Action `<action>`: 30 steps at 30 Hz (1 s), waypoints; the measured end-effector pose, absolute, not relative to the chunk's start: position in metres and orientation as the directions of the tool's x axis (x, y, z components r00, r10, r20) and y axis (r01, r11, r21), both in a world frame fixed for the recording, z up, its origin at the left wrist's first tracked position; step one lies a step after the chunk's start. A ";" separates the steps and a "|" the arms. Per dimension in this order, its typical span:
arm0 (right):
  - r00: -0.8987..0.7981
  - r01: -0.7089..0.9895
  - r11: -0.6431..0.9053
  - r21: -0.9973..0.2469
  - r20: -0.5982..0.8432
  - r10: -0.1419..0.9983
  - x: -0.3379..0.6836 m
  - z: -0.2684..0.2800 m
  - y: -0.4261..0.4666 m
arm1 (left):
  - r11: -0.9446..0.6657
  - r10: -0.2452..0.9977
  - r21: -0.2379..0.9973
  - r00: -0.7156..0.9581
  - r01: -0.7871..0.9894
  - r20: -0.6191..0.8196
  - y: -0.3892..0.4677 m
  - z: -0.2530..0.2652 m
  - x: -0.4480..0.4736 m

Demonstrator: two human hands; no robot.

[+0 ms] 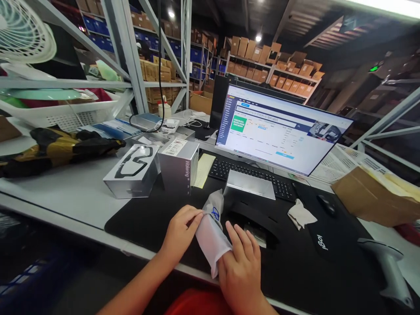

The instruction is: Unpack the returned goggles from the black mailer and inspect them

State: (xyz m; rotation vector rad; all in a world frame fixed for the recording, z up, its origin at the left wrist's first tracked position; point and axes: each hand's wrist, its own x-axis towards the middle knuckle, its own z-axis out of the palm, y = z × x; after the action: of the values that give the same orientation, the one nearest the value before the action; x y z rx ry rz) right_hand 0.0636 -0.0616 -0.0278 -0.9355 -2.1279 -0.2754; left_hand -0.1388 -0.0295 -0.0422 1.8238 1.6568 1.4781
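- Frosted pouch (211, 240), pale, with a blue mark near its greyer far end, lies at a slant between the two hands, over the near edge of the black desk mat (288, 271).
- Left hand (182, 232): thumb and fingertips together, clamped on the pouch's left edge around mid-length.
- Right hand (241, 260): at the pouch's near end and touching it; fingers extended, slightly spread. Thumb hidden; cannot tell whether it grips.
- Grey handheld scanner (387, 267) at far right, well apart from the hands.
- Dark curved piece (254, 221) on the mat, just beyond the right fingers; its detail is lost against the black.
- Crumpled pale cloth (300, 214) to the right of that piece; black mouse (326, 204) farther right.
- Silver open-looking box part (251, 183) beyond the dark piece, covering some of the black keyboard (223, 170).
- Two silver boxes to the left: one with a goggle-like outline on top (133, 168), one with a white label on top (179, 164). Yellow paper (205, 170) just beside the labelled one.
- Open brown carton (374, 197) on the right side.
- Monitor (278, 127) behind the keyboard, screen lit.
- Racks of brown cartons (252, 52) in the background.
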 end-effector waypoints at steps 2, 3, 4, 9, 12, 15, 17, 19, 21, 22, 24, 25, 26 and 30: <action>-0.425 0.698 0.708 -0.106 0.735 0.529 0.063 -0.027 -0.061 | -0.396 0.775 0.642 -0.136 0.656 0.617 -0.035 -0.037 -0.131; -0.424 0.698 0.709 -0.102 0.739 0.524 0.062 -0.026 -0.060 | -0.449 0.726 0.559 -0.080 0.697 0.683 -0.038 -0.034 -0.127; -0.420 0.701 0.707 -0.096 0.745 0.518 0.061 -0.024 -0.059 | -0.505 0.673 0.457 0.003 0.732 0.739 -0.042 -0.029 -0.124; -0.404 0.648 0.752 -0.117 0.785 0.470 0.060 -0.015 -0.052 | -0.644 0.449 -0.031 0.410 0.765 0.794 -0.056 -0.001 -0.115; -0.388 0.531 0.822 -0.206 0.803 0.452 0.064 -0.017 -0.051 | -0.654 0.401 -0.130 0.488 0.745 0.776 -0.060 0.010 -0.113; -0.321 0.435 0.820 -0.372 0.787 0.527 0.070 -0.019 -0.051 | -0.603 0.458 -0.046 0.392 0.797 0.798 -0.065 0.010 -0.116; -0.285 0.393 0.801 -0.452 0.768 0.573 0.074 -0.016 -0.051 | -0.522 0.517 0.106 0.215 0.846 0.828 -0.068 0.003 -0.118; -0.263 0.354 0.793 -0.496 0.761 0.593 0.078 -0.009 -0.050 | -0.431 0.554 0.263 0.023 0.863 0.832 -0.069 -0.004 -0.119; -0.256 0.314 0.778 -0.545 0.740 0.622 0.082 -0.002 -0.048 | -0.387 0.593 0.358 -0.068 0.850 0.802 -0.068 -0.010 -0.116; -0.252 0.293 0.763 -0.576 0.724 0.643 0.083 0.002 -0.048 | -0.394 0.622 0.378 -0.060 0.838 0.781 -0.067 -0.011 -0.114; -0.242 0.262 0.738 -0.622 0.698 0.674 0.084 0.006 -0.047 | -0.443 0.660 0.371 0.016 0.816 0.751 -0.066 -0.011 -0.107; -0.232 0.253 0.729 -0.636 0.692 0.684 0.084 0.007 -0.047 | -0.467 0.662 0.355 0.054 0.810 0.747 -0.066 -0.009 -0.103; -0.219 0.248 0.724 -0.644 0.691 0.689 0.085 0.007 -0.046 | -0.479 0.660 0.338 0.079 0.810 0.747 -0.065 -0.008 -0.099; -0.137 0.305 0.700 -0.646 0.697 0.703 0.089 0.002 -0.043 | -0.507 0.629 0.231 0.173 0.831 0.758 -0.062 -0.004 -0.086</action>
State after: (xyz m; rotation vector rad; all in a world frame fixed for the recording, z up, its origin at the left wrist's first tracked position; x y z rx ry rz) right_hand 0.0889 -0.0428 0.0022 -0.8108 -1.7276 0.4201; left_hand -0.0858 -0.0618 -0.0036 2.5746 1.6416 1.4470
